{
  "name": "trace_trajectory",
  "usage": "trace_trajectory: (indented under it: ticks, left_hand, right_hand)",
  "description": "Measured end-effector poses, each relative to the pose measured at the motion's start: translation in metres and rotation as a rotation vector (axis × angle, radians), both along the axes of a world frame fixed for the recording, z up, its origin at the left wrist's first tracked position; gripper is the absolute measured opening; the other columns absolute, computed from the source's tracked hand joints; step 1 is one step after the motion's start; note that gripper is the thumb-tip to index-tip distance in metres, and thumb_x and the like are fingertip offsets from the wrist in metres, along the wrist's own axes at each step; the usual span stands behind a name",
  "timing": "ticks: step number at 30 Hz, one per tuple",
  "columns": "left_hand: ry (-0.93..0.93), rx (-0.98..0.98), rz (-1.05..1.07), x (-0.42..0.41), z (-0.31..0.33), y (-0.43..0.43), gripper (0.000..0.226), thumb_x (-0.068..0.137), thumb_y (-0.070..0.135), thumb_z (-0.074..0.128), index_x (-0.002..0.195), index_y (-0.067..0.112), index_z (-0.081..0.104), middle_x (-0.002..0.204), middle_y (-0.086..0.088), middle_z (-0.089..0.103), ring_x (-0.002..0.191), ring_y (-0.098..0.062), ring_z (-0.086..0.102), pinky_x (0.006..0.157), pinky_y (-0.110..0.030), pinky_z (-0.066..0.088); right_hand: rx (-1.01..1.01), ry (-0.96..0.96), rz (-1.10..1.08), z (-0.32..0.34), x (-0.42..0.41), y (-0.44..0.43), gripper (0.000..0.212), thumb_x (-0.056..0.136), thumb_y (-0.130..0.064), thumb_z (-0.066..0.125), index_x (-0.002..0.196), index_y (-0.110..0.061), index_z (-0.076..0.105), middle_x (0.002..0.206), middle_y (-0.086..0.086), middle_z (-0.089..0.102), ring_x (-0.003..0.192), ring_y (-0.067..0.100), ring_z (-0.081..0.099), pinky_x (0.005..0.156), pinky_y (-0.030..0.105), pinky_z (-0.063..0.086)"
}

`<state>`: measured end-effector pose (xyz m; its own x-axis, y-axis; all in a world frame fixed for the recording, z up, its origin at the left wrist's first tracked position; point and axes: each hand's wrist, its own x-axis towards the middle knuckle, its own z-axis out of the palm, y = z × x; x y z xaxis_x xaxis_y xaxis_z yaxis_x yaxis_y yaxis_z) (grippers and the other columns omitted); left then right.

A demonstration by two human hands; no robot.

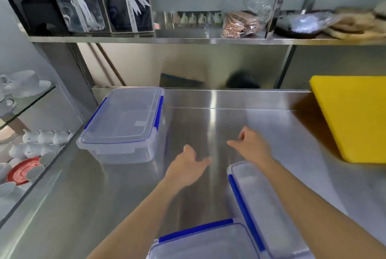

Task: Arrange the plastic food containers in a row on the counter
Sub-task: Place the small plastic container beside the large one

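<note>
Both hands hover empty over the steel counter (125,185) at frame centre, left hand (186,166) and right hand (250,143) with fingers loosely spread; three clip-lid containers sit around.

commercial kitchen, steel counter (198,112), crockery shelves (31,100)

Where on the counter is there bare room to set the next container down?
The widest bare patch of counter lies between the far-left container and the yellow board, back to the rear edge. The front-left steel beside the left hand is also free. The near right is crowded: two containers sit close together.
</note>
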<state>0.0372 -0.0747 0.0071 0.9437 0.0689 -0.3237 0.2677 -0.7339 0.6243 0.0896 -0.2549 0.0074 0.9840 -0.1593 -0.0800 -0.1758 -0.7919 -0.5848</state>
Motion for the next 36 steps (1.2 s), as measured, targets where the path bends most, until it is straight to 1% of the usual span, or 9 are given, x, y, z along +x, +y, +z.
trace_trajectory:
  ticks: [3, 6, 9, 15, 21, 23, 27, 32, 36]
  left_hand:
    - [0.268, -0.042, -0.217, -0.005, -0.01, -0.03, 0.07, 0.074, 0.063, 0.056, 0.103, 0.0, 0.057, 0.099, -0.012, 0.067, 0.092, -0.026, 0.065, 0.066, -0.03, 0.043]
    - [0.451, -0.089, -0.352, -0.009, -0.016, -0.049, 0.043, 0.08, 0.06, 0.054, 0.081, 0.016, 0.058, 0.081, -0.003, 0.067, 0.071, -0.016, 0.062, 0.062, -0.025, 0.041]
    - [0.447, -0.115, -0.413, -0.012, -0.02, -0.058, 0.027, 0.084, 0.053, 0.054, 0.08, 0.027, 0.058, 0.091, 0.0, 0.066, 0.08, -0.015, 0.062, 0.07, -0.026, 0.043]
    - [0.383, -0.415, -0.283, -0.011, -0.024, -0.061, 0.031, 0.084, 0.04, 0.062, 0.108, 0.021, 0.055, 0.109, -0.004, 0.065, 0.09, -0.015, 0.059, 0.083, -0.024, 0.048]
    - [0.245, -0.556, -0.181, -0.006, -0.031, -0.046, 0.074, 0.068, 0.025, 0.082, 0.123, 0.017, 0.033, 0.121, 0.002, 0.049, 0.103, -0.007, 0.054, 0.081, -0.022, 0.049]
    - [0.217, -0.416, -0.318, -0.003, -0.039, -0.034, 0.108, 0.051, 0.029, 0.087, 0.137, 0.024, 0.023, 0.134, 0.002, 0.034, 0.128, -0.014, 0.04, 0.107, -0.033, 0.04]
    - [0.059, -0.029, -0.439, -0.002, -0.058, -0.014, 0.146, 0.035, 0.059, 0.079, 0.147, 0.027, -0.009, 0.154, 0.003, 0.007, 0.147, -0.022, 0.007, 0.118, -0.048, 0.019]
    - [-0.059, -0.188, -0.365, 0.005, -0.063, 0.001, 0.119, 0.048, 0.047, 0.082, 0.141, 0.035, 0.009, 0.14, 0.009, 0.031, 0.132, -0.014, 0.037, 0.111, -0.04, 0.037]
    - [-0.163, -0.214, -0.243, 0.012, -0.053, 0.012, 0.085, 0.058, 0.028, 0.082, 0.128, 0.035, 0.035, 0.122, 0.012, 0.046, 0.116, -0.01, 0.048, 0.106, -0.035, 0.042]
  right_hand:
    - [-0.133, 0.312, 0.032, 0.01, -0.017, -0.053, 0.058, 0.065, -0.051, 0.075, 0.1, -0.01, 0.055, 0.1, 0.008, 0.055, 0.09, 0.026, 0.055, 0.074, 0.034, 0.042]
    - [-0.293, 0.579, 0.101, 0.021, -0.043, -0.088, 0.061, 0.07, -0.046, 0.076, 0.113, -0.01, 0.052, 0.114, 0.009, 0.056, 0.096, 0.024, 0.054, 0.073, 0.031, 0.042]
    - [-0.075, 0.688, 0.021, 0.015, -0.062, -0.108, 0.064, 0.073, -0.033, 0.078, 0.124, -0.012, 0.046, 0.12, 0.011, 0.059, 0.098, 0.026, 0.062, 0.075, 0.042, 0.056]
    - [0.167, 0.429, -0.127, -0.015, -0.064, -0.109, 0.046, 0.079, -0.033, 0.072, 0.11, -0.017, 0.042, 0.1, 0.004, 0.054, 0.088, 0.023, 0.06, 0.071, 0.034, 0.052]
    - [0.693, 0.2, -0.142, -0.027, -0.056, -0.078, 0.019, 0.083, -0.02, 0.069, 0.095, -0.011, 0.057, 0.1, 0.01, 0.067, 0.076, 0.016, 0.063, 0.064, 0.028, 0.053]
    - [0.898, 0.43, 0.119, -0.024, -0.058, -0.076, 0.046, 0.081, -0.007, 0.07, 0.116, -0.031, 0.052, 0.111, -0.003, 0.066, 0.092, 0.011, 0.066, 0.068, 0.025, 0.056]
    - [0.735, 0.734, 0.373, -0.028, -0.056, -0.076, 0.114, 0.067, 0.004, 0.078, 0.128, -0.061, 0.007, 0.126, -0.013, 0.049, 0.113, 0.019, 0.055, 0.086, 0.038, 0.055]
    - [0.485, 0.458, 0.402, -0.028, -0.045, -0.048, 0.107, 0.063, -0.009, 0.084, 0.13, -0.052, 0.012, 0.114, -0.02, 0.05, 0.102, 0.009, 0.056, 0.063, 0.014, 0.053]
    - [0.52, 0.353, 0.367, -0.039, -0.029, -0.035, 0.092, 0.063, -0.016, 0.085, 0.129, -0.05, 0.03, 0.111, -0.02, 0.058, 0.102, 0.004, 0.058, 0.07, 0.013, 0.05]
